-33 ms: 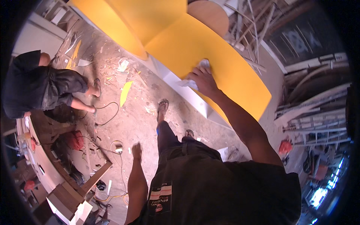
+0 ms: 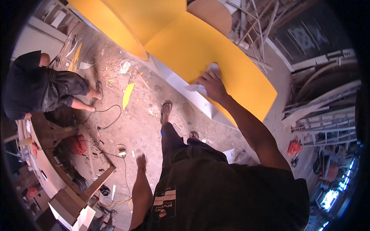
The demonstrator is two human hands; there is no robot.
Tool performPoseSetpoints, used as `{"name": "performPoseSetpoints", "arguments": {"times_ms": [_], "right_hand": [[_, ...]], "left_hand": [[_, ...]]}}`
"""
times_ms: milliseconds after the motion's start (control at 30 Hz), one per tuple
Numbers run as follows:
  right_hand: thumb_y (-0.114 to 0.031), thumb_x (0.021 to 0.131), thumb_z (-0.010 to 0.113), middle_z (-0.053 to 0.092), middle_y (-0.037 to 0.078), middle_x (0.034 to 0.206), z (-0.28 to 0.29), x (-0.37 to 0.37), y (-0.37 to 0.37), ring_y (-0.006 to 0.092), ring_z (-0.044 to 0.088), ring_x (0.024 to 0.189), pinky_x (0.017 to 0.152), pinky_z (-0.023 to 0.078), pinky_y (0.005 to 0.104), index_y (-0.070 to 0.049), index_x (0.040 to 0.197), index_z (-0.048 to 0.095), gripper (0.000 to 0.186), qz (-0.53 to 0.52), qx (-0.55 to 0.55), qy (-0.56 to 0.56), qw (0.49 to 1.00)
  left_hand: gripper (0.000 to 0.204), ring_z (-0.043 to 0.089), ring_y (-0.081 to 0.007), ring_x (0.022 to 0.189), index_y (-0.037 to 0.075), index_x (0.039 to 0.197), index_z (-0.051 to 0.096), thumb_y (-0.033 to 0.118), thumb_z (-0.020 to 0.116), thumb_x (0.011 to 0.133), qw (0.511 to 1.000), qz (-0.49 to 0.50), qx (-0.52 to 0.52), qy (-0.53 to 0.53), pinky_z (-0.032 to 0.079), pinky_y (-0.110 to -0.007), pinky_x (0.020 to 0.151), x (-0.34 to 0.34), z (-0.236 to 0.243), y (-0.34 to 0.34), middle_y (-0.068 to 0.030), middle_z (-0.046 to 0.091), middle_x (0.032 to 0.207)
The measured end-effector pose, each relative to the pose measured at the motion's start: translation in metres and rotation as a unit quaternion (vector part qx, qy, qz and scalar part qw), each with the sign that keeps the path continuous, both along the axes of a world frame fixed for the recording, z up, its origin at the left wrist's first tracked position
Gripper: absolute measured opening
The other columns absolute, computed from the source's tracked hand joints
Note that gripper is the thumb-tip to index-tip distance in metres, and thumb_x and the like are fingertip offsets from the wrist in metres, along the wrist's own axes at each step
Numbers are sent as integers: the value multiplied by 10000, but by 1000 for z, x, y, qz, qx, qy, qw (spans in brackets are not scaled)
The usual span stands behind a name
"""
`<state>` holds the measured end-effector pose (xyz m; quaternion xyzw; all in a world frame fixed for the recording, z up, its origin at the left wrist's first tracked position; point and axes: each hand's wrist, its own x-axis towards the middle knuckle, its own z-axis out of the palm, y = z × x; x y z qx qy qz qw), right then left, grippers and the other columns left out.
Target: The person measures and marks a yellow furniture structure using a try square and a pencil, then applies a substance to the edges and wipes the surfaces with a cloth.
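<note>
My right hand [image 2: 212, 84] presses a crumpled white cloth [image 2: 198, 88] against the flat surface of a large yellow piece of furniture [image 2: 181, 42]. Part of the cloth sticks out past the fingers on both sides. The yellow piece has a curved raised part at the upper left and white lower sides [image 2: 192, 94]. My left hand [image 2: 141, 163] hangs low beside my leg over the floor, with nothing visible in it. Its fingers look loose and slightly apart.
A co-worker in dark clothes [image 2: 31, 84] bends over a curved workbench [image 2: 42, 165] at the left. Cables [image 2: 111, 154] and scraps [image 2: 128, 95] litter the floor. A round brown board [image 2: 211, 16] and wood strips [image 2: 258, 23] lie behind the yellow piece; frames [image 2: 327, 119] stand right.
My right hand and the cloth have shifted slightly toward me and to the right over the yellow surface. My left hand has dropped a little. The whole view has shifted slightly.
</note>
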<state>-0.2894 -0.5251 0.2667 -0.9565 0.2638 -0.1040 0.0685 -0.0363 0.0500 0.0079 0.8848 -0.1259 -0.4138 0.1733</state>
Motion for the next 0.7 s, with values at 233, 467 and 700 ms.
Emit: {"name": "performPoseSetpoints", "arguments": {"times_ms": [233,467,700], "right_hand": [[-136,768,703,617,111,1157,-25,-292,125,353,540,1165,992,410,476,-134,1084,686,317,-77,62,19,995],[-461,982,528,515,195,1501,-8,-657,353,412,489,1380,1145,344,613,-123,1445,551,574,-229,272,556,752],[-168,876,750,696,149,1245,-126,-564,465,242,669,1133,956,538,402,28,1234,663,417,-523,336,0,783]], "left_hand": [[518,675,-412,978,214,1335,630,549,643,940,882,96,144,439,507,-638,790,-103,41,167,-92,692,1225],[301,678,-203,789,70,1066,708,348,691,951,992,66,-61,91,517,-368,637,-85,5,45,-59,708,928],[352,735,-317,827,-26,914,773,299,823,788,954,-60,-293,33,565,-427,780,-100,33,-126,-221,747,844]]}}
